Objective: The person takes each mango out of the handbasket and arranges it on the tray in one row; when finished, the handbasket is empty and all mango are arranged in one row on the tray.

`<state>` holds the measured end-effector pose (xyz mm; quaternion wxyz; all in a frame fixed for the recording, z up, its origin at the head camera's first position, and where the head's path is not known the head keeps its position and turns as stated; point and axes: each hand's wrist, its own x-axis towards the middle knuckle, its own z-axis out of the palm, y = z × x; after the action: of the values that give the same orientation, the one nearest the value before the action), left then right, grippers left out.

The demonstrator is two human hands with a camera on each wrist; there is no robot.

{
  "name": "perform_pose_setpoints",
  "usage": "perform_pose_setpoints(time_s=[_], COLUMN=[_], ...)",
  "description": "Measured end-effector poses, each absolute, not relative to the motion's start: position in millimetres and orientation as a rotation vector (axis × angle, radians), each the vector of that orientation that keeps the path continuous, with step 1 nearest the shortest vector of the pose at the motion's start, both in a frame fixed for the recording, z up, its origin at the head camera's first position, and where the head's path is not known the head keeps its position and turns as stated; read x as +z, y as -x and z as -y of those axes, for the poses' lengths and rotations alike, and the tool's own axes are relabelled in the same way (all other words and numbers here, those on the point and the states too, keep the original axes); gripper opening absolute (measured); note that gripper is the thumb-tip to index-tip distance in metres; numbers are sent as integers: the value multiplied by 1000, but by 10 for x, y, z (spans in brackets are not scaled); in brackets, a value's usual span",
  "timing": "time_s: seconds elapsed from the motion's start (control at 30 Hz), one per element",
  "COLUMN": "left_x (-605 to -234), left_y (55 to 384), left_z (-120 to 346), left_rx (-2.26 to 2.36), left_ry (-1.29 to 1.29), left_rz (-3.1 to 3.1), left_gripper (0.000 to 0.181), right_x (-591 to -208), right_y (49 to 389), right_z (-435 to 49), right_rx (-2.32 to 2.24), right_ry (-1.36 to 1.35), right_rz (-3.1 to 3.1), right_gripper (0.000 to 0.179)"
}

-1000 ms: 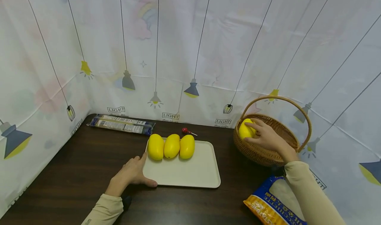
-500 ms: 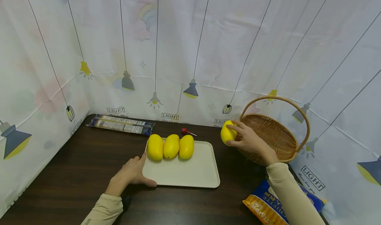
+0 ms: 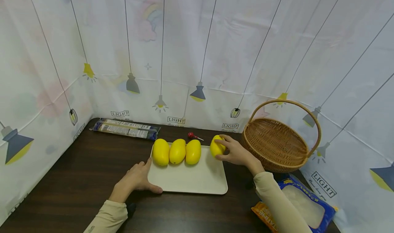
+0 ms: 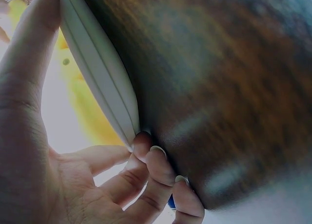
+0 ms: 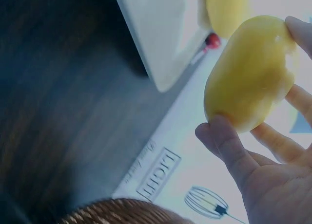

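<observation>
My right hand (image 3: pixel 235 152) holds a smooth yellow mango (image 3: pixel 217 146) over the tray's far right corner. In the right wrist view, fingers and thumb pinch the mango (image 5: pixel 251 73) from its two sides, and its underside shows bare. Three similar mangoes (image 3: pixel 161 152) (image 3: pixel 177 151) (image 3: pixel 193 152) lie side by side along the far left part of the cream rectangular tray (image 3: pixel 187 178). At the tray's near left corner my left hand (image 3: pixel 136 178) grips the rim. Its thumb lies along the near edge, and its bent fingertips meet the tray wall (image 4: pixel 105 78) in the left wrist view.
A wicker basket (image 3: pixel 277 144) with a tall handle stands at the right. Nearer, a blue and orange pasta bag (image 3: pixel 307 202) lies partly under my right forearm. Behind the tray are a red lollipop (image 3: pixel 191 135) and a long plastic packet (image 3: pixel 126 128). A printed curtain (image 3: pixel 197 55) backs the dark table.
My right hand has lifted the mango out of the basket and carried it left to the tray's far right corner. The left hand and the three other mangoes have stayed in place.
</observation>
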<state>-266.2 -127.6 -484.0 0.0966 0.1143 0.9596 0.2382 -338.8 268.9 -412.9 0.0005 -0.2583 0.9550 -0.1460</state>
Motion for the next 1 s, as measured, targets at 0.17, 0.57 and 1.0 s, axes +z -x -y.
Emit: perform_pose_setpoints(time_s=[0.17,0.57,1.0], left_x=[-4832,-4837,-4845], left_y=[2646,2649,2655], left_z=[1280,1282,1281], left_rx=[699,698,711], left_ry=[-341,-364,-365], left_rz=[-2847,-2852,-2851], left_gripper=[137,137,137], right_x=[-4255,-4469,-4488], right_y=[3408,3416,3410], right_z=[-2584,-2454,-2405], right_rx=[-453,-412,-407], right_ry=[793,751,767], right_rz=[-2961,-2916,-2921], right_gripper=[68,68,67])
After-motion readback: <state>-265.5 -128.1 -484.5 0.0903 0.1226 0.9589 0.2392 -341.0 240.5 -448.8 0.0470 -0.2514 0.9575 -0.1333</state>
